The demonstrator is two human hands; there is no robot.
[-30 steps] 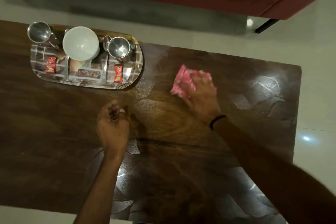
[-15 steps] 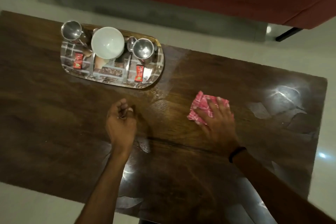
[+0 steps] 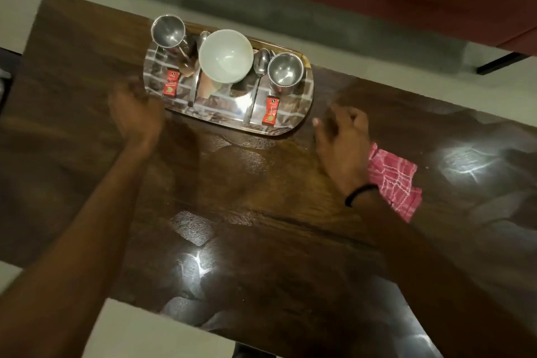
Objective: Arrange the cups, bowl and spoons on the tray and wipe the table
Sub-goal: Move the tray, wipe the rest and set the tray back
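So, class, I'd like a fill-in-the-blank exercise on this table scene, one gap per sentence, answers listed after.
1. The white bowl stands on the tray between two steel ____.
2. The number of red packets on the tray is ____.
3. The pink cloth lies on the ____, beside the right hand.
4. The black band is on the ____ wrist.

Missing words: cups; two; table; right

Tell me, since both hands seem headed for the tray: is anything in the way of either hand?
Nothing visible. Bare table lies between the left hand and the tray, and between the right hand and the tray's other end. The pink cloth lies behind the right hand.
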